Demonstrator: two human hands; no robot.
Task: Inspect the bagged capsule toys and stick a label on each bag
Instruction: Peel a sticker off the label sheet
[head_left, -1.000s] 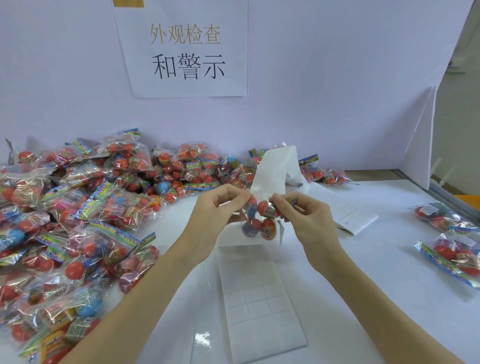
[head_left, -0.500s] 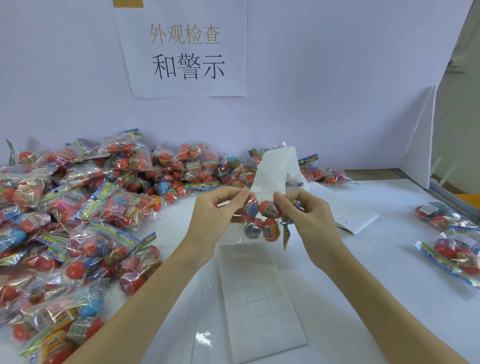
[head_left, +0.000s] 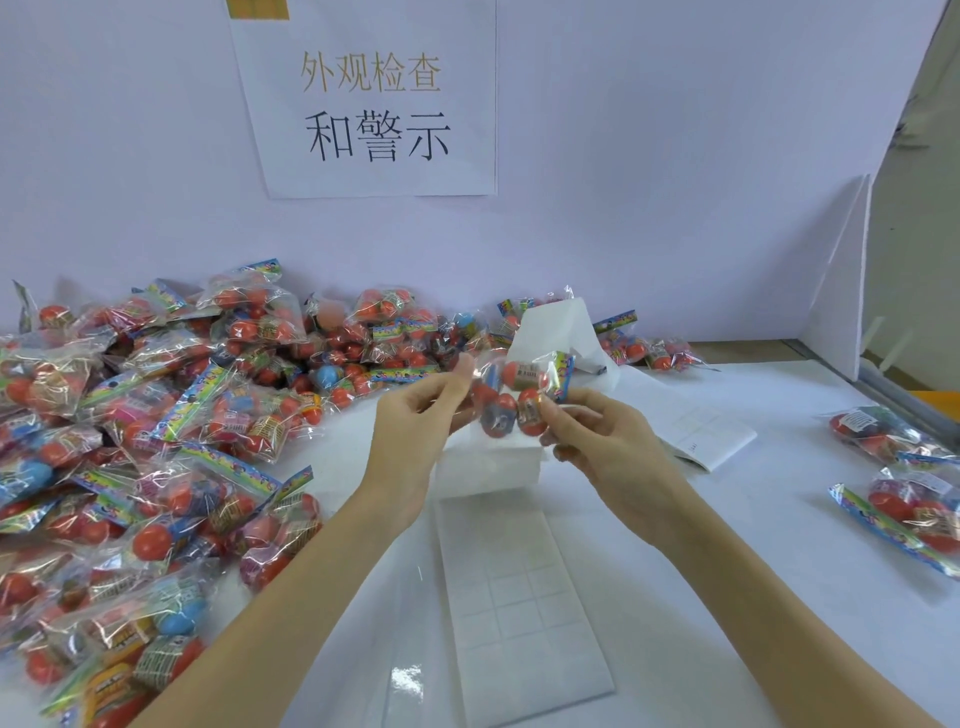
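From where I stand, the small clear plastic bag of orange capsule toys (head_left: 511, 397) is held up in the air over the white counter (head_left: 727, 597), the left hand (head_left: 415, 431) pinching its left edge and the right hand (head_left: 597, 436) pinching its lower right side. The film looks slippery, so the bag could slide out and drop onto the white sheet of peel-off labels (head_left: 519, 587) below. It could also land in the big unsorted pile of bagged toys (head_left: 156, 441) (then it may go unlabelled).
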